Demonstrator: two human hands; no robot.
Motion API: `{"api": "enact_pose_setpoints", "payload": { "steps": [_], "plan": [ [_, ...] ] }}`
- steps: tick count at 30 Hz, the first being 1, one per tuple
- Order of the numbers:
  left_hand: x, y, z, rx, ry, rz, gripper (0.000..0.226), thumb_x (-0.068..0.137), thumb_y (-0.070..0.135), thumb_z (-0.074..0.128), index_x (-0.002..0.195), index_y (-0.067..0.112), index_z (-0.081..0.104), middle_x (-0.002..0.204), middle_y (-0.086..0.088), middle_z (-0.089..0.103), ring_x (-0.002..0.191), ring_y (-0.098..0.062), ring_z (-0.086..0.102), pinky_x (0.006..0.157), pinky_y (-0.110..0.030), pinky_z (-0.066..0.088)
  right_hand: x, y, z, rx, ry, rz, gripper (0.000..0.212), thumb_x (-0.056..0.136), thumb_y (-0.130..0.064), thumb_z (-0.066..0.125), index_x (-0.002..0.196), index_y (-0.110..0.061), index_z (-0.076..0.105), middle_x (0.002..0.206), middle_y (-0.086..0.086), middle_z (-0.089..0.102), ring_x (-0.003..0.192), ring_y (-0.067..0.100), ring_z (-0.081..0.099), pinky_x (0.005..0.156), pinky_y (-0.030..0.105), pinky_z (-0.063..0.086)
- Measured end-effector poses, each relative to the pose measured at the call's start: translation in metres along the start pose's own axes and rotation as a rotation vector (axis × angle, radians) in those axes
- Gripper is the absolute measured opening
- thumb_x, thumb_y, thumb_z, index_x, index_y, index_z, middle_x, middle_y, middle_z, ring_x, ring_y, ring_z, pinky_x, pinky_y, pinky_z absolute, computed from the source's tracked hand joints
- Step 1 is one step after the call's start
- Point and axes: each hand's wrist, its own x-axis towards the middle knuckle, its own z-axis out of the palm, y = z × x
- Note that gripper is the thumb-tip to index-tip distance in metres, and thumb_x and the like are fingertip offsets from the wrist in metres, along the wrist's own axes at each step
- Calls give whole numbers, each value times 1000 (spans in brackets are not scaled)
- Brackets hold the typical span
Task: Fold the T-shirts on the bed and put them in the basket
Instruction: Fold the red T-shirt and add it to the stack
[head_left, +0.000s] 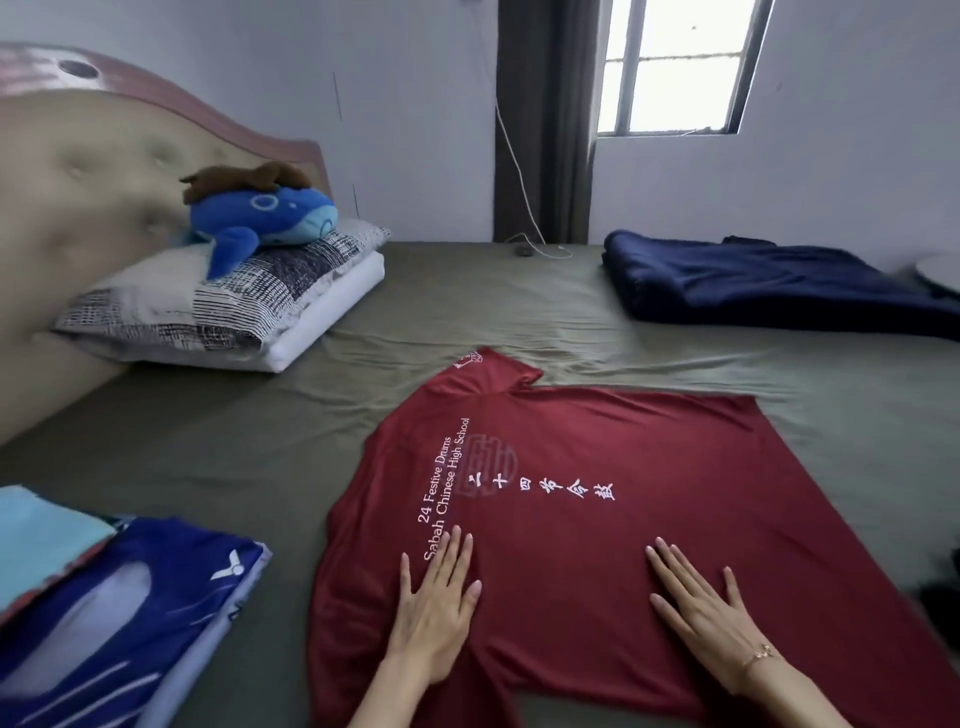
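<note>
blue plush whale (262, 218) on stacked pillows (208, 306); navy blanket (769, 280) near window (675, 67).

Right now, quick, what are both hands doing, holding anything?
Left hand: open, fingers straight, flat on the red T-shirt, holding nothing.
Right hand: open, flat on the same shirt, holding nothing.

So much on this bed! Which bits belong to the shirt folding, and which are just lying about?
Part of the job:
dark red printed T-shirt, spread flat
left hand and right hand, pressing it
blue patterned shirt, waiting

Just lying about:
blue plush whale
patterned pillow
navy folded blanket
white charging cable
</note>
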Motion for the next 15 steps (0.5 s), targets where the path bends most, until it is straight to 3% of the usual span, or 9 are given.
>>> {"api": "enact_pose_setpoints", "payload": {
  "steps": [3, 4, 5, 6, 7, 9, 11, 15],
  "plan": [
    [-31, 16, -13, 33, -71, -45, 77, 92, 56, -16, 148, 17, 21, 157, 6, 21, 138, 6, -22, 112, -38, -11, -28, 6, 4, -17, -10, 0, 128, 30, -86, -37, 141, -24, -24, 140, -17, -32, 126, -12, -27, 115, 46, -8],
    [-39, 22, -14, 56, -15, 11, 91, 83, 64, -26, 148, 18, 18, 157, 4, 20, 138, 1, -25, 114, -39, -10, -36, 7, 3, -13, -36, 2, 121, 43, -89, -28, 144, -23, -21, 143, -16, -30, 131, -6, -23, 115, 46, -5],
    [-47, 28, -15, 45, -15, 27, 104, 68, 71, -36, 149, 19, 3, 159, 5, 6, 136, -2, -29, 115, -39, -12, -45, 9, 4, -16, -57, -6, 104, 65, -86, -12, 146, -22, -18, 147, -14, -27, 135, -3, -20, 116, 47, -3],
    [-60, 37, -21, -13, -118, 2, 106, 60, 75, -38, 147, 22, -10, 159, 8, -8, 135, -2, -29, 114, -41, -14, -58, 12, 5, -37, -68, 2, 83, 86, -72, 7, 148, -21, -14, 152, -12, -22, 140, 1, -15, 116, 47, 0],
    [-68, 43, -26, -54, -240, -17, 94, 69, 75, -29, 147, 25, -15, 157, 10, -14, 137, -1, -26, 114, -42, -15, -64, 15, 6, -39, -63, 12, 69, 98, -54, 20, 149, -21, -11, 156, -10, -17, 143, 3, -11, 116, 46, 2],
    [-80, 58, -40, -66, -299, -24, 64, 97, 58, 8, 150, 27, -9, 158, 8, -13, 143, -3, -17, 116, -43, -13, -76, 21, 5, -47, -55, 15, 62, 102, -37, 29, 150, -22, -6, 158, -8, -11, 145, 6, -5, 116, 46, 5],
    [-91, 69, -45, -57, -286, -14, 64, 100, 49, 27, 152, 25, -1, 159, 5, -10, 145, -6, -12, 118, -42, -7, -87, 27, 4, -39, -67, 3, 61, 101, -31, 34, 151, -25, -1, 158, -8, -6, 145, 7, 0, 116, 45, 7],
    [-103, 100, -46, -29, -239, -52, 63, 97, 39, 39, 151, 14, 18, 159, -2, 11, 147, -14, 8, 119, -38, 12, -111, 43, 9, -73, -12, -18, 65, 93, -17, 45, 150, -27, 15, 158, -9, 6, 144, 11, 15, 115, 36, 22]
  ]
}}
